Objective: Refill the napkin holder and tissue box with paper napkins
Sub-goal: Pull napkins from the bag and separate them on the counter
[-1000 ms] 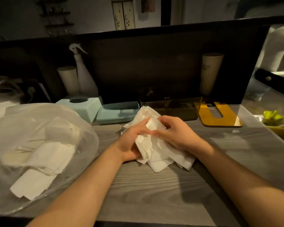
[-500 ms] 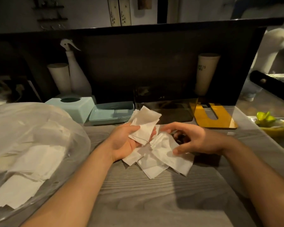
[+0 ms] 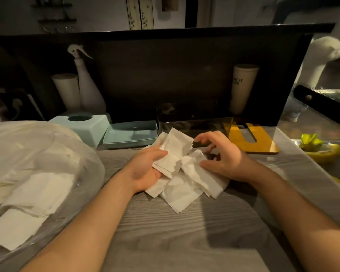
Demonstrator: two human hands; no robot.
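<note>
A loose pile of white paper napkins (image 3: 183, 191) lies on the grey wooden counter. My left hand (image 3: 145, 167) holds a small stack of folded napkins (image 3: 175, 152) tilted up above the pile. My right hand (image 3: 222, 160) hovers beside that stack with its fingers spread and bent, and its thumb rests on a crumpled napkin. Behind the hands stands the dark transparent napkin holder (image 3: 196, 122). Its amber U-slotted plate (image 3: 263, 146) lies flat to the right. The light blue tissue box (image 3: 94, 126), with a round hole on top, stands at the back left beside its separate blue tray (image 3: 130, 134).
A large clear plastic bag (image 3: 53, 146) holding more napkins fills the left side. A white spray bottle (image 3: 86, 87), a white roll (image 3: 67, 91) and a tall cup (image 3: 241, 85) stand against the black back panel. Citrus scraps (image 3: 314, 144) lie at the right.
My left hand has lifted a few folded napkins out of the pile. My right hand let go of the pile, opened, and now hovers next to the lifted stack.
</note>
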